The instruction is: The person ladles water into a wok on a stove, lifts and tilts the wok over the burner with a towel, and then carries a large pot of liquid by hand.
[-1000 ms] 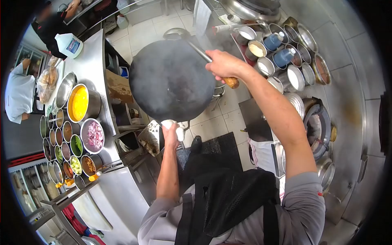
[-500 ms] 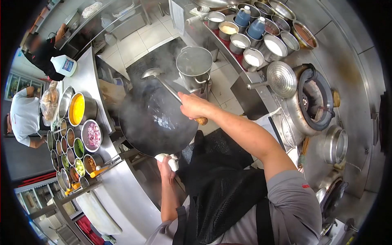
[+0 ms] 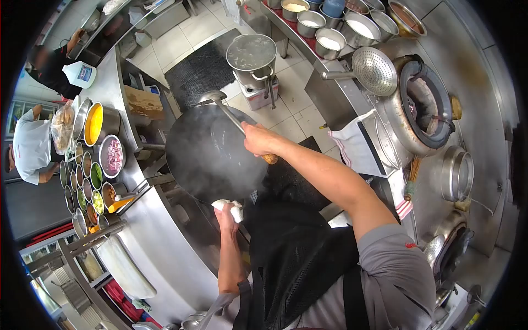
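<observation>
My right hand (image 3: 259,138) is closed round the handle of a metal ladle (image 3: 228,113), its wooden end showing below the fist. The ladle's bowl lies at the far rim of a large dark wok (image 3: 181,148). Steam rises from the wok and blurs what is inside. At the wok's near edge, my left hand (image 3: 226,218) grips a folded white cloth (image 3: 229,209) pressed against the rim. Whether a wok handle is under the cloth is hidden.
A steaming stockpot (image 3: 251,52) stands beyond the wok. To the left, a steel counter (image 3: 137,214) bears several ingredient tins and a bowl of chopped onion (image 3: 112,157). At right are a perforated strainer (image 3: 375,71) and a burner (image 3: 423,110). Two people work at far left.
The camera view has shifted, so the surroundings appear displaced. The wok appears more tilted, with denser steam over its middle. Both hands keep their holds.
</observation>
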